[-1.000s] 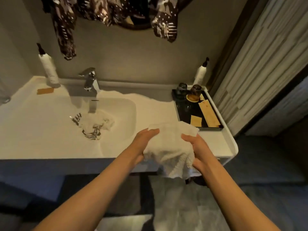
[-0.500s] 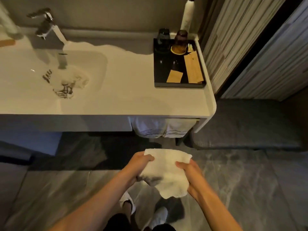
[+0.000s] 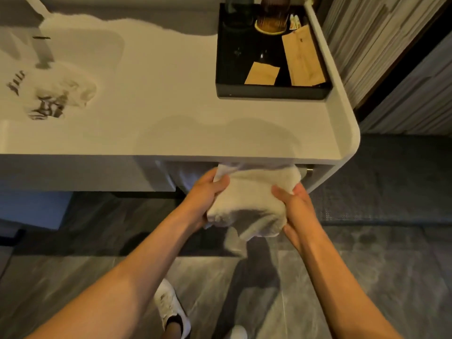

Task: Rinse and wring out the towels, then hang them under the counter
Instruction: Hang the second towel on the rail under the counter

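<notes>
Both hands grip one white towel (image 3: pixel 254 192): left hand (image 3: pixel 205 194) on its left edge, right hand (image 3: pixel 293 206) on its right. Towel sits just under tabletop (image 3: pixel 171 113) front edge. Second towel (image 3: pixel 56 94) in sink.

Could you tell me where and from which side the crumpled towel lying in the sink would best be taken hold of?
Probably from above, at the raised white mound of the striped towel, since it lies heaped on the floor of the sink with no free corner showing. Both hands are on the white towel now, left hand and right hand.
</notes>
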{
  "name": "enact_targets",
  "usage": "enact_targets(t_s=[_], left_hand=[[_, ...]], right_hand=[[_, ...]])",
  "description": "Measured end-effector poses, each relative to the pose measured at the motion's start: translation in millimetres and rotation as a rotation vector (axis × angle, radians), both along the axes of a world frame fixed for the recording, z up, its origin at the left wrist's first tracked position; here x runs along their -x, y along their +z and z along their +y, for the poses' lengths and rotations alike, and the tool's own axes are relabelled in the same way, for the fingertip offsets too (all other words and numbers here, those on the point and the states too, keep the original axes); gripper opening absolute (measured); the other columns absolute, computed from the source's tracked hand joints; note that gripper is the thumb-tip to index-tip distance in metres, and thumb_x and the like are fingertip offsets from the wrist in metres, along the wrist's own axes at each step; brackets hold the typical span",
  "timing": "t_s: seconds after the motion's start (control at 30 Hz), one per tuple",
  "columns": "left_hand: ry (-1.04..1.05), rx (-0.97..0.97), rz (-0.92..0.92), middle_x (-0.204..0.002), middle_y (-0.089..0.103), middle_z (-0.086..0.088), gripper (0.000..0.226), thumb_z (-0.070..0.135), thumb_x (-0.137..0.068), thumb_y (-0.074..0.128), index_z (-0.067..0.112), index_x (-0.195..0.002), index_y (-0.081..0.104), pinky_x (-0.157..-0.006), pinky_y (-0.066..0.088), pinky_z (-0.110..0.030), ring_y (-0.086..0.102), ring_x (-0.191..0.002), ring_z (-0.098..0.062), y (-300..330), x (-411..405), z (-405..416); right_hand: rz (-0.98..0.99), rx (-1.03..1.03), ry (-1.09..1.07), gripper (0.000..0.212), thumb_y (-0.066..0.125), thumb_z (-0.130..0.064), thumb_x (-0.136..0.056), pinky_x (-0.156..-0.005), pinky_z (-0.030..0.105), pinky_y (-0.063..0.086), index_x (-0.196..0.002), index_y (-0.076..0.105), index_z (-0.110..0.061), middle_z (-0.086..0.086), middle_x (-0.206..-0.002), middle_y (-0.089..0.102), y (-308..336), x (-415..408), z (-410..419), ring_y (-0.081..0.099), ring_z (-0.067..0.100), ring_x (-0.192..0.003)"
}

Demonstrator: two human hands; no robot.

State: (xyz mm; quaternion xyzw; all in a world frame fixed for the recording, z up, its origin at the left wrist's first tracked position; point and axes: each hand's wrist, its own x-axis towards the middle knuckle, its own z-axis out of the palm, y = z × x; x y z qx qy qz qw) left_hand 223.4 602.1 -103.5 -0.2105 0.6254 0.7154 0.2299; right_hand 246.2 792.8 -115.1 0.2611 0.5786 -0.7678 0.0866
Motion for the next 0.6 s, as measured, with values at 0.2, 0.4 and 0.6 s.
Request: enact_targets(t_s=[0.2,0.4,0.6], left_hand=[[-0.066,0.383,-0.015,-0.114,0.071,-0.014,0.032,0.028,-0.095,0.063,0.015,-0.124,0.066,-0.080,0.054,-0.039,0.069,-0.104,-0.034,-25.9,38.9,6.1],[-0.101,0.648,-0.121,-0.092,0.065,-0.020,0.022,0.004,-0.097,0.050,-0.003,-0.082,0.065,-0.059,0.040,-0.029,0.062,-0.097,-0.032,-24.7,53.5,-0.1],[-0.500,1.145,-0.009,-0.142,0.058,-0.010,0.039,0.027,-0.108,0.035,0.015,-0.137,0.058,-0.094,0.040,-0.034,0.051,-0.133,-0.032,-7.0,72.7,7.5]], right_hand=[[-0.012,-0.367,-0.076,0.009,0.059,0.004,-0.083,-0.065,0.040,0.046,-0.089,0.061,0.010,0.020,-0.080,0.059,-28.9,59.1,15.1,0.058,0.032,-0.074],[0.123,-0.575,-0.167,0.016,0.055,0.009,-0.080,-0.080,0.042,0.052,-0.091,0.053,0.021,0.031,-0.080,0.055,-7.5,66.2,18.8,0.043,0.050,-0.119],[-0.025,-1.091,0.227,0.027,0.056,0.008,-0.087,-0.073,0.045,0.054,-0.062,0.054,-0.001,0.022,-0.069,0.059,-4.1,67.4,19.0,0.064,0.045,-0.081]])
